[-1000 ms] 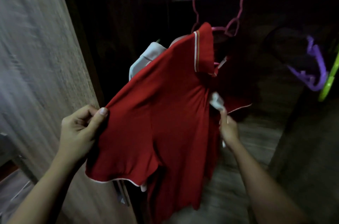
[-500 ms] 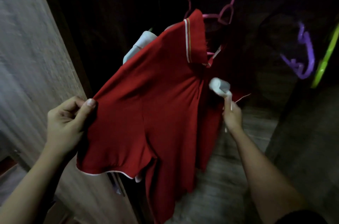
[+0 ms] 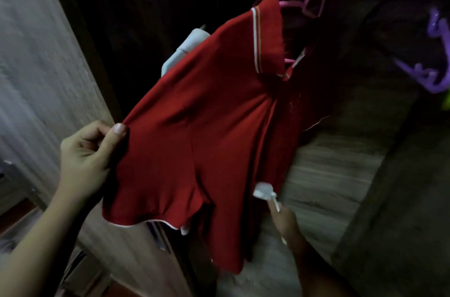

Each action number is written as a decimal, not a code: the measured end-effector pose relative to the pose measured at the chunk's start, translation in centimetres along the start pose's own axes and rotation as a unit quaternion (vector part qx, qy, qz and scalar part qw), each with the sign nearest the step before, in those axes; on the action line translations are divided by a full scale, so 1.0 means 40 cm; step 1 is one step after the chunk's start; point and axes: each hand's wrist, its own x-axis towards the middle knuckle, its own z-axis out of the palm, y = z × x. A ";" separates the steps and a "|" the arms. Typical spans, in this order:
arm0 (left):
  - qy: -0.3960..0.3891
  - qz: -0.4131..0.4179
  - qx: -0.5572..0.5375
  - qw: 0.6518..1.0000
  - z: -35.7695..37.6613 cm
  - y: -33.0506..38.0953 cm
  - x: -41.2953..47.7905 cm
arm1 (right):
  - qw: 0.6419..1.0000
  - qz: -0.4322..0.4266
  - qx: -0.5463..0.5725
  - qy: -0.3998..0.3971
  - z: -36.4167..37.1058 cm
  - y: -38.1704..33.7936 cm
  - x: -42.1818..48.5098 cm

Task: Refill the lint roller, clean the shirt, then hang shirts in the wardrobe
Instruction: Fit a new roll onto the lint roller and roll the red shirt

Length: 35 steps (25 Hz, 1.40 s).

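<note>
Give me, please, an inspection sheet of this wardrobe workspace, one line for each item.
Surface: wood-grain wardrobe board below the shirt, dimly lit.
Job's things: red polo shirt hangs on a pink hanger; white lint roller sits at the shirt's lower front.
Clutter: white garment behind the shirt; purple hanger and green hanger at the right edge.
Grips: left hand pinches the shirt's sleeve; right hand holds the lint roller's handle.
Cables: nothing seen.
Surroundings: wood-grain wardrobe panel at left; the interior is too dark to inspect.
</note>
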 end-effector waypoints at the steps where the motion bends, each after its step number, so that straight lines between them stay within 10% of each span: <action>1: 0.000 -0.003 -0.002 1.000 -0.001 0.000 0.000 | 1.000 0.006 0.001 0.025 -0.047 -0.044 0.034; 7: 0.004 -0.016 0.011 1.000 0.008 0.010 -0.009 | 0.984 -0.121 0.007 0.128 -0.293 -0.298 0.187; 14: -0.006 -0.032 -0.005 0.999 0.005 0.015 -0.010 | 0.975 -0.128 -0.140 -0.115 -0.009 0.045 -0.036; 25: 0.002 -0.014 -0.041 0.999 0.014 0.021 -0.008 | 0.926 -0.344 0.016 0.156 -0.328 -0.480 0.004; 35: 0.010 -0.006 -0.055 0.998 0.023 0.023 -0.014 | 0.982 -0.145 -0.112 -0.042 0.057 -0.127 -0.014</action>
